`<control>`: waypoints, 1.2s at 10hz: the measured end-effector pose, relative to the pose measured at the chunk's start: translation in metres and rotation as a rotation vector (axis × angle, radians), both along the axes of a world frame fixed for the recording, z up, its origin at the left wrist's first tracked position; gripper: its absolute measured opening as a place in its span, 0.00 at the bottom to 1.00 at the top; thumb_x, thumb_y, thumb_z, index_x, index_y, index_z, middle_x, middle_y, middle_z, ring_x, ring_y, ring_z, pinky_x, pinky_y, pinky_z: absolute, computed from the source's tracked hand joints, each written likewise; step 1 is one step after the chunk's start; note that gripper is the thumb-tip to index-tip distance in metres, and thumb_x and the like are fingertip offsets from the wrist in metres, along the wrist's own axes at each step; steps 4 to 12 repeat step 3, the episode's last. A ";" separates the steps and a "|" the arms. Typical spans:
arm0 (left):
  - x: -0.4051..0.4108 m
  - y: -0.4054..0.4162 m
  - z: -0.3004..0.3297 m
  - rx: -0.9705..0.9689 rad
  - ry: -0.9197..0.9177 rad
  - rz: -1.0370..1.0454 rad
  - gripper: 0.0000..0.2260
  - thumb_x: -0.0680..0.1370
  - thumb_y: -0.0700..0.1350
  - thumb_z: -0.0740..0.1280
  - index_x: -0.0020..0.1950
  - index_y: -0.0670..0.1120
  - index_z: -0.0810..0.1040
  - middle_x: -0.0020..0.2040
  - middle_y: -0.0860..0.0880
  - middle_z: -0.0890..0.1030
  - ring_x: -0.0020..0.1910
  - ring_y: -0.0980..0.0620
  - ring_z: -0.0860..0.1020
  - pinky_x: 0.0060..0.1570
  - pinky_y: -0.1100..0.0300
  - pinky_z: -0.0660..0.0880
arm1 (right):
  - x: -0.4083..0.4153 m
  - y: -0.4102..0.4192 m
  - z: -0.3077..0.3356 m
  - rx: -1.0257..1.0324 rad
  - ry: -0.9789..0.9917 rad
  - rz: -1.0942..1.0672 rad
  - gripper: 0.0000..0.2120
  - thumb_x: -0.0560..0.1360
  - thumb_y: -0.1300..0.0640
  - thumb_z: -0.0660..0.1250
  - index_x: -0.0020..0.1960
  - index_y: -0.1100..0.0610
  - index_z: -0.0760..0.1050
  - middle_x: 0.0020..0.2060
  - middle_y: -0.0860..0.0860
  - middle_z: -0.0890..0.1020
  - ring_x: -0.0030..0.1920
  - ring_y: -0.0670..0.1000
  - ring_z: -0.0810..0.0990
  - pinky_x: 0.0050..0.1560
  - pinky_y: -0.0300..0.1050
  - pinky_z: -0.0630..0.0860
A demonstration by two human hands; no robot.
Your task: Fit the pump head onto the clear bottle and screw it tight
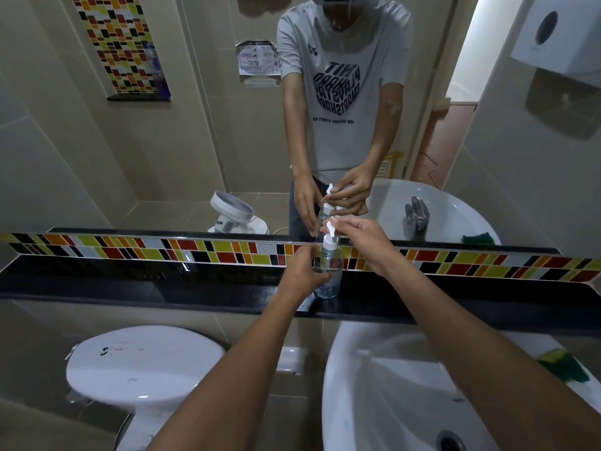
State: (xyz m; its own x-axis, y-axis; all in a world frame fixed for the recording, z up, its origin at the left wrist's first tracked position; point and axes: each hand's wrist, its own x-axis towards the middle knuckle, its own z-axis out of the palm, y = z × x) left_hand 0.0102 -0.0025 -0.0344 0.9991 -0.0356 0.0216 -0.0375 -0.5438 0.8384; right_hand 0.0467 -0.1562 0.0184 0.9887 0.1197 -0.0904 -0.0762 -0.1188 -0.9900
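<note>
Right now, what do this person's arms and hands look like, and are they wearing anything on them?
Both forearms are bare, with no sleeves, watch or bracelets showing. The left hand and right hand wear no gloves or visible rings. The mirror shows a grey short-sleeved T-shirt with dark lettering.

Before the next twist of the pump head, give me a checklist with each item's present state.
1. Clear bottle stands upright on the black ledge: ok.
2. Left hand grips the bottle's body to steady it: ok.
3. Pump head sits on the bottle's neck: ok.
4. Right hand has its fingertips on the pump head: ok.
5. Collar threads fully engaged and tight: cannot tell.
6. Bottle's base sits fully on the ledge, away from the edge above the white sink: ok.
</note>
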 end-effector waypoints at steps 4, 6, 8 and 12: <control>-0.011 0.018 -0.028 0.315 0.105 -0.071 0.47 0.71 0.58 0.74 0.80 0.47 0.49 0.79 0.45 0.56 0.75 0.43 0.62 0.71 0.44 0.67 | -0.001 -0.003 0.000 0.062 -0.056 -0.064 0.18 0.77 0.43 0.71 0.60 0.54 0.85 0.55 0.47 0.88 0.59 0.46 0.84 0.64 0.45 0.75; -0.011 0.018 -0.028 0.315 0.105 -0.071 0.47 0.71 0.58 0.74 0.80 0.47 0.49 0.79 0.45 0.56 0.75 0.43 0.62 0.71 0.44 0.67 | -0.001 -0.003 0.000 0.062 -0.056 -0.064 0.18 0.77 0.43 0.71 0.60 0.54 0.85 0.55 0.47 0.88 0.59 0.46 0.84 0.64 0.45 0.75; -0.011 0.018 -0.028 0.315 0.105 -0.071 0.47 0.71 0.58 0.74 0.80 0.47 0.49 0.79 0.45 0.56 0.75 0.43 0.62 0.71 0.44 0.67 | -0.001 -0.003 0.000 0.062 -0.056 -0.064 0.18 0.77 0.43 0.71 0.60 0.54 0.85 0.55 0.47 0.88 0.59 0.46 0.84 0.64 0.45 0.75; -0.011 0.018 -0.028 0.315 0.105 -0.071 0.47 0.71 0.58 0.74 0.80 0.47 0.49 0.79 0.45 0.56 0.75 0.43 0.62 0.71 0.44 0.67 | -0.001 -0.003 0.000 0.062 -0.056 -0.064 0.18 0.77 0.43 0.71 0.60 0.54 0.85 0.55 0.47 0.88 0.59 0.46 0.84 0.64 0.45 0.75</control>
